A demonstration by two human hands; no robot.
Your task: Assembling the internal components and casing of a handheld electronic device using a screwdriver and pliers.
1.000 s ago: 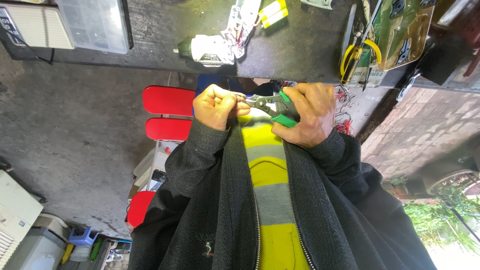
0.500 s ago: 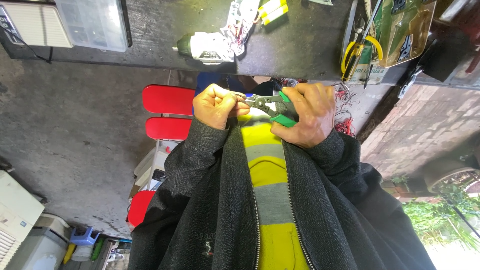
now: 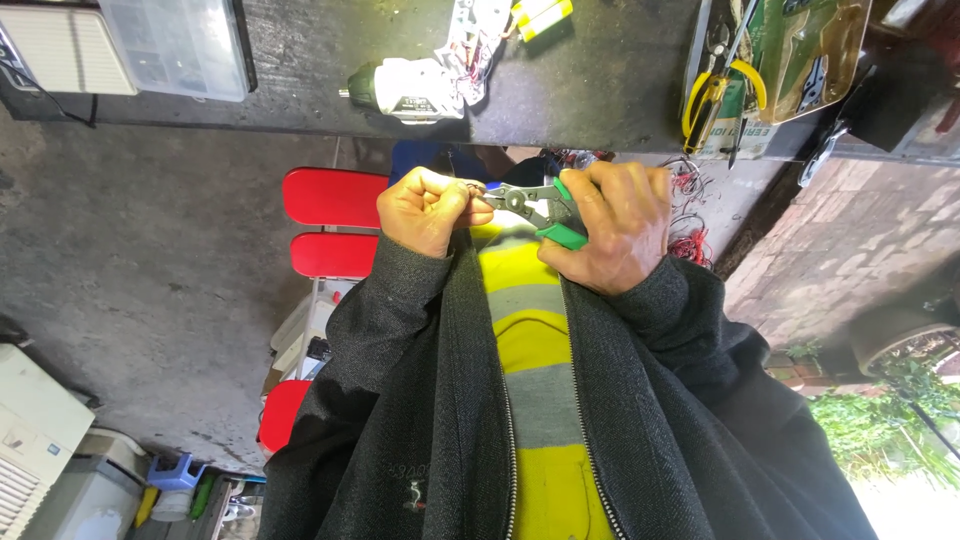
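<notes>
You get bright daylight blown out at the lower right corner, a shadowed dark workbench [image 3: 600, 90], and sharp focus.

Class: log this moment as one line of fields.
left hand: pinches small wire | right hand: grips green-handled pliers | pliers tip at wire | workbench beyond

At frame centre, the right hand [image 3: 612, 225] grips green-handled pliers [image 3: 540, 207], whose nose meets the closed left hand [image 3: 428, 210], apparently pinching a thin wire. A white cordless tool [image 3: 410, 88] lies on the dark workbench [image 3: 590, 90] above.
</notes>
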